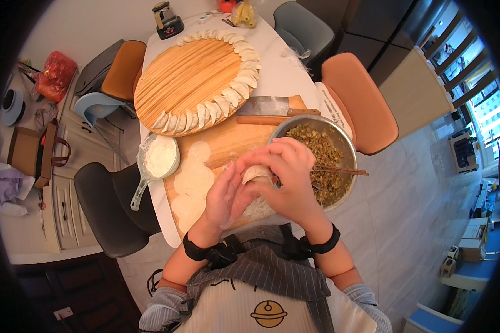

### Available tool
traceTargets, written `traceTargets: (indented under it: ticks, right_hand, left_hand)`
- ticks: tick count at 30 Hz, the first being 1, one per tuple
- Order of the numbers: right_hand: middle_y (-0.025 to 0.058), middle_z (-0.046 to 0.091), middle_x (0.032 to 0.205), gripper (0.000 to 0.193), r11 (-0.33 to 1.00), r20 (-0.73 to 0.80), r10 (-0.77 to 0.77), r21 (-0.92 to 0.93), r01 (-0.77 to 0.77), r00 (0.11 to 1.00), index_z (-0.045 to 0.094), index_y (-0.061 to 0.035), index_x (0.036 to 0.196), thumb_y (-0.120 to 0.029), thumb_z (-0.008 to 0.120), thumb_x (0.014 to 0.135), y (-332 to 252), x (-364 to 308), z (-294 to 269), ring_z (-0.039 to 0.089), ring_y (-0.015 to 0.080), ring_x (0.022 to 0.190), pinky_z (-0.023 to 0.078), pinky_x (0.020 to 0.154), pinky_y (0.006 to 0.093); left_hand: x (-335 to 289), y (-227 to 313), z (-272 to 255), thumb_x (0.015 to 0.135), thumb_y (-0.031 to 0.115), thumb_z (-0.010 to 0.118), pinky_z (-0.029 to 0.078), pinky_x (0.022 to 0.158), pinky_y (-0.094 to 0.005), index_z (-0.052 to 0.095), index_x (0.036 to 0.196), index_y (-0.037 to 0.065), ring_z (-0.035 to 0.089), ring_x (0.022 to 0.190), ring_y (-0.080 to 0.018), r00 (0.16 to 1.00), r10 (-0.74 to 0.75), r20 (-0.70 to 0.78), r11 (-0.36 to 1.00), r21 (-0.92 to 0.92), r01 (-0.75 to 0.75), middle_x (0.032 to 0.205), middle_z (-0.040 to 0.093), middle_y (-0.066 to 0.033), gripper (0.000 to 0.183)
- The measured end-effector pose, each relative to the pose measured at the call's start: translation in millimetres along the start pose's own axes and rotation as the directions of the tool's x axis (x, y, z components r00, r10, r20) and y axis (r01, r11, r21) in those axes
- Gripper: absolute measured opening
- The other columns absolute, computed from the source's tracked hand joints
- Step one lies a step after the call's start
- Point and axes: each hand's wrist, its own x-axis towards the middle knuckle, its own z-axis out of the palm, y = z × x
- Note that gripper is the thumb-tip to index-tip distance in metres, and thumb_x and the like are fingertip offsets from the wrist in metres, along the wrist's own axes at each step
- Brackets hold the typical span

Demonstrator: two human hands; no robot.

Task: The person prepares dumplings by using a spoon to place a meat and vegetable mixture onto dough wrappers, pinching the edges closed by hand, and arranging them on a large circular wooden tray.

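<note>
A pale folded dumpling (256, 173) is held up between my two hands, over the near part of the wooden board (228, 145). My left hand (228, 193) cups it from the left. From the right, my right hand (290, 176) curls its fingers round the dumpling's edge. Flat round dough wrappers (193, 180) overlap on the board left of my hands. A metal bowl (351, 150) of chopped filling (319, 145) stands to the right, with chopsticks (344, 171) lying across it. My hands hide part of the bowl and board.
Finished dumplings (240, 87) line the edge of a round wooden tray (186, 83) farther back. A cleaver (264, 105) lies between tray and bowl. At the left, a handled container (160, 157) holds white flour. Chairs (355, 100) stand around the table.
</note>
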Motion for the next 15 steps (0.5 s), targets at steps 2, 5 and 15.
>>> traceTargets:
  ticks: [2, 5, 15]
  right_hand:
    - [0.0005, 0.056, 0.102, 0.019, 0.994, 0.087, 0.095, 0.055, -0.1, 0.992, 0.065, -0.013, 0.083, -0.019, 0.071, 0.066, -8, 2, -2, 0.046, 0.0244, 0.106, 0.027, 0.092, 0.0402]
    - [0.0024, 0.052, 0.112, 0.026, 0.994, 0.159, 0.017, 0.107, -0.035, 0.987, 0.065, -0.0128, 0.089, -0.02, 0.072, 0.065, -6, -1, -4, 0.044, 0.0241, 0.109, 0.027, 0.093, 0.041]
    - [-0.0012, 0.06, 0.082, 0.011, 0.998, -0.011, -0.061, -0.021, 0.061, 0.998, 0.064, -0.0127, 0.07, -0.012, 0.071, 0.062, -5, -2, 15, 0.051, 0.0229, 0.1, 0.029, 0.089, 0.0381]
  left_hand:
    - [0, 0, -3, 0.096, 0.043, 0.022, 0.038, 0.095, -0.0313, 0.029, 0.136, 0.002, 0.045, 0.116, -0.0194, 1.0, -0.009, 0.023, 0.999, -0.053, 0.01, 0.131, 0.042, -0.0118, 0.058]
    - [-2, -3, -12, 0.096, 0.044, 0.021, 0.038, 0.096, -0.0317, 0.028, 0.137, 0.001, 0.045, 0.118, -0.021, 0.998, -0.026, 0.058, 0.988, -0.147, 0.034, 0.132, 0.042, -0.0136, 0.059]
    - [0, -6, -1, 0.097, 0.042, 0.019, 0.029, 0.105, -0.0397, 0.029, 0.136, 0.002, 0.037, 0.127, -0.0251, 0.998, -0.044, -0.043, 0.986, -0.163, 0.037, 0.135, 0.038, -0.0145, 0.058]
